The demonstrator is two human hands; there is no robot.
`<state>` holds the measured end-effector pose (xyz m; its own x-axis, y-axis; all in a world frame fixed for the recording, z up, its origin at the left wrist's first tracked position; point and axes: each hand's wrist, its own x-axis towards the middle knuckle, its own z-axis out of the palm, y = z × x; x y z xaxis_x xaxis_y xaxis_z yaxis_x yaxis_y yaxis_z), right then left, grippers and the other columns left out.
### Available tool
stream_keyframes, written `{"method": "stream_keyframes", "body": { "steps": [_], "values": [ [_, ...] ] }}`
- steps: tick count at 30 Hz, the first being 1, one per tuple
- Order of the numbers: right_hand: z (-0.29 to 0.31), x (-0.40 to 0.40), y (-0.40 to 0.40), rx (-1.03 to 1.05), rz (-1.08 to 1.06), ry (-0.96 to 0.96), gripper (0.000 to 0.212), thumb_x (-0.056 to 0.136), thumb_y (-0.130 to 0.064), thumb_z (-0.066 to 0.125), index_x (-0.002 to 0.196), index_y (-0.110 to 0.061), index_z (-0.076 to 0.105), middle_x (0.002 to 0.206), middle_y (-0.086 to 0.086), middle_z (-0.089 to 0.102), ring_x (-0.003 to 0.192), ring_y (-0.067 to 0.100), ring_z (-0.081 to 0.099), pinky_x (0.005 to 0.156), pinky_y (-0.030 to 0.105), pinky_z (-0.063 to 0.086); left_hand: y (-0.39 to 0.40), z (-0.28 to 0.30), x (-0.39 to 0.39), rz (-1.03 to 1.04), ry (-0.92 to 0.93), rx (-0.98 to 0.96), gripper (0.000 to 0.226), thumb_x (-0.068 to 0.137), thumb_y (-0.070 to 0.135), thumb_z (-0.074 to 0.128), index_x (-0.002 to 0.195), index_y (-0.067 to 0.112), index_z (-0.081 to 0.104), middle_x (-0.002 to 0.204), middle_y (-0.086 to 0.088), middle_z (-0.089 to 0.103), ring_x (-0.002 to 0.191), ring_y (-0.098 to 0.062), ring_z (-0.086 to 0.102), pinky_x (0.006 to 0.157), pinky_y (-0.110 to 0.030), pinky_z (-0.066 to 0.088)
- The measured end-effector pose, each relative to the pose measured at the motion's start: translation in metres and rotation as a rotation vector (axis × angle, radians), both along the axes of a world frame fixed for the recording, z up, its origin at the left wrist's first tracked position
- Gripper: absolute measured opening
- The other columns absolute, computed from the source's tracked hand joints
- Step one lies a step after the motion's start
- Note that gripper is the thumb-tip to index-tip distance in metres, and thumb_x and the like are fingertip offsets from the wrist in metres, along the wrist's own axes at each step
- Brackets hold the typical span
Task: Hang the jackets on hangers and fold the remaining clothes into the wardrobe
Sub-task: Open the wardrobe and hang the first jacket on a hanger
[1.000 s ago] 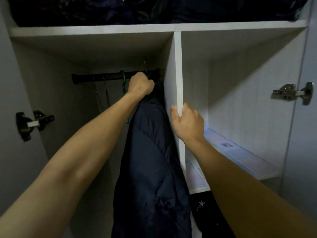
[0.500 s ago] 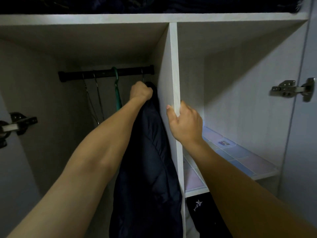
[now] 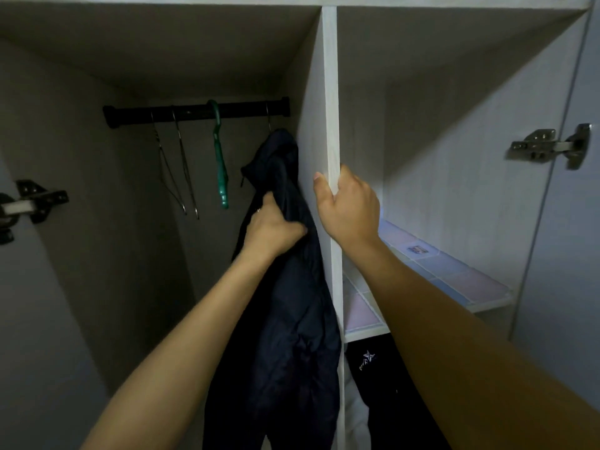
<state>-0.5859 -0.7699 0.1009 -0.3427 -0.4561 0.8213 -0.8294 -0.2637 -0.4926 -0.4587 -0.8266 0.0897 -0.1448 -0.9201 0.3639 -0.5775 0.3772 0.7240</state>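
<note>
- The scene is an open white wardrobe (image 3: 422, 131) with a tall left bay and a shelved right bay, split by a vertical divider panel (image 3: 330, 92).
- A dark rail (image 3: 194, 112) crosses the far top of the left bay. Two wire hangers (image 3: 181, 177) and a green hanger (image 3: 220, 157) hang bare on it.
- The dark jacket (image 3: 285, 319) hangs from a metal hook at the right end of the rail, close against the divider panel.
- The left hand (image 3: 271, 227) has its grip clenched on a fold of the jacket below the collar.
- The right hand (image 3: 349, 211) grasps the near edge of the divider panel, thumb on its left face.
- Step in hand, as judged: settling the hung jacket.
  - Pull the fabric down gently so the hook is not lifted off the rail.
  - Check that both shoulders sit on the hanger; this is hidden from view.
- A dark garment with a star logo (image 3: 368, 360) lies below the shelf (image 3: 454, 280) and probably needs folding.
</note>
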Motion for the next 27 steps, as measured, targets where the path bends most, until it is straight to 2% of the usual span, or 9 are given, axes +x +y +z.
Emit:
{"method": "stream_keyframes", "body": {
  "steps": [3,5,9,11,16,20,23,25,27],
  "values": [
    [0.002,0.001,0.004,0.039,0.003,-0.005,0.034,0.101,-0.041,0.047,0.086,-0.010,0.047,0.085,0.010,0.060,0.079,0.032,0.056,0.064,0.033,0.030,0.007,-0.046,0.015,0.268,-0.098,-0.246,0.044,0.087,0.026,0.065,0.123,0.011,0.043,0.102,-0.010,0.062,0.088,-0.030,0.062,0.071,-0.040,0.054],
    [0.002,0.003,0.007,0.073,-0.001,-0.005,0.036,0.101,-0.042,0.044,0.089,-0.009,0.048,0.087,0.010,0.061,0.082,0.033,0.058,0.065,0.033,0.032,0.004,-0.061,0.019,0.374,-0.134,-0.300,0.039,0.091,0.024,0.061,0.122,0.008,0.042,0.103,-0.014,0.061,0.089,-0.033,0.063,0.069,-0.043,0.053],
    [-0.001,0.006,0.013,0.125,-0.041,0.000,0.040,0.102,-0.044,0.042,0.105,-0.006,0.052,0.097,0.016,0.066,0.089,0.040,0.060,0.066,0.038,0.039,0.021,-0.090,-0.014,0.241,-0.387,-0.373,0.088,0.087,0.043,0.062,0.151,0.005,0.016,0.133,-0.017,0.050,0.113,-0.033,0.057,0.084,-0.043,0.050],
    [-0.009,0.008,0.019,0.161,-0.035,0.002,0.038,0.102,-0.043,0.043,0.106,-0.006,0.051,0.097,0.016,0.066,0.088,0.040,0.060,0.070,0.042,0.046,0.022,-0.102,-0.013,0.208,-0.457,-0.366,0.105,0.082,0.052,0.065,0.155,0.010,0.001,0.138,-0.017,0.046,0.117,-0.033,0.053,0.089,-0.045,0.050],
    [-0.070,0.014,0.039,0.307,0.074,-0.224,0.028,0.094,-0.029,0.059,0.106,-0.008,0.045,0.100,0.014,0.063,0.088,0.033,0.062,0.072,0.041,0.052,0.007,-0.109,0.013,0.394,-0.270,-0.199,0.092,0.087,0.042,0.067,0.152,0.008,0.011,0.134,-0.022,0.048,0.112,-0.036,0.055,0.080,-0.046,0.052],
    [-0.110,0.023,0.060,0.339,0.099,-0.368,0.029,0.089,-0.016,0.061,0.112,-0.012,0.044,0.103,0.009,0.061,0.092,0.026,0.061,0.078,0.038,0.052,0.040,-0.128,-0.012,0.173,-0.265,-0.331,0.095,0.089,0.053,0.060,0.154,0.004,0.011,0.137,-0.024,0.045,0.116,-0.037,0.051,0.087,-0.047,0.049],
    [-0.113,0.027,0.075,0.301,0.159,-0.356,0.021,0.087,-0.009,0.060,0.103,-0.017,0.049,0.092,0.000,0.059,0.084,0.019,0.060,0.077,0.038,0.053,0.055,-0.128,0.000,0.033,-0.131,-0.233,0.095,0.088,0.054,0.061,0.156,0.011,0.009,0.146,-0.021,0.038,0.128,-0.034,0.044,0.103,-0.044,0.042],
    [-0.104,0.028,0.081,0.260,0.205,-0.316,0.017,0.086,-0.006,0.059,0.097,-0.018,0.053,0.084,-0.006,0.057,0.080,0.016,0.060,0.075,0.035,0.054,0.061,-0.120,0.015,0.010,-0.008,-0.171,0.082,0.090,0.044,0.064,0.154,0.012,0.022,0.148,-0.017,0.039,0.133,-0.029,0.042,0.108,-0.033,0.037],
    [-0.087,0.030,0.083,0.219,0.240,-0.256,0.013,0.085,-0.003,0.059,0.093,-0.014,0.060,0.078,-0.006,0.058,0.074,0.012,0.058,0.074,0.029,0.053,0.067,-0.106,0.031,0.038,0.044,-0.253,0.058,0.092,0.031,0.065,0.142,0.009,0.046,0.136,-0.016,0.052,0.125,-0.028,0.051,0.102,-0.027,0.039]
  ]
}}
